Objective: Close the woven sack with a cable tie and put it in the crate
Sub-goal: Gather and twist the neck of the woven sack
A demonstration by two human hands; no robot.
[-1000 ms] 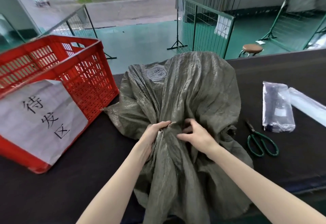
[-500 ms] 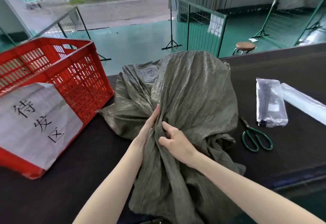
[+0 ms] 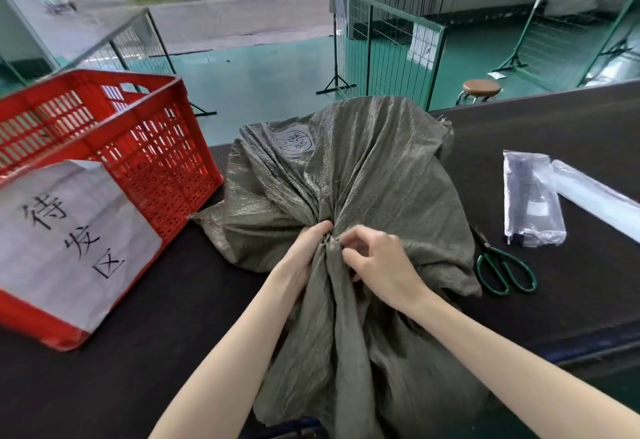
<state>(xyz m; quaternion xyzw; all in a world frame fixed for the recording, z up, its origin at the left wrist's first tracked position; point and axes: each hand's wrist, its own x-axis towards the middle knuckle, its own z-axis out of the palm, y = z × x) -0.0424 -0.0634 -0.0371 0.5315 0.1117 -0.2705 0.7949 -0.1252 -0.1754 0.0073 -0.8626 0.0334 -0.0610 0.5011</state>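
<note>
Head view: two bare forearms reach forward from the bottom edge over a dark table point(image 3: 104, 369). Loose mouth fabric of the grey-green woven sack point(image 3: 363, 175) fans toward the camera and hangs over the near table edge. Left hand point(image 3: 304, 251) is closed around the gathered neck of the sack from the left side, fingers wrapped into the bunched fabric. Right hand point(image 3: 381, 265) sits just beside it on the right, fingers curled, thumb and index tip touching the same pinch point; the two hands nearly meet at the neck. No cable tie can be made out on the neck. Beyond the hands the filled body of the sack rests on the table centre, creases radiating from the gathered spot, a round printed stamp near its far left top. Green-handled scissors point(image 3: 502, 272) lie flat on the table just right of the sack. Clear plastic packets point(image 3: 533, 203) lie further right, apart from the scissors. Red perforated crate point(image 3: 114, 148) stands on the table left of the sack, very close to its corner, with a white paper sign point(image 3: 65, 241) with black characters on its near wall. Past the table: green floor, a wire fence panel point(image 3: 384, 51), a round stool point(image 3: 481, 87).
</note>
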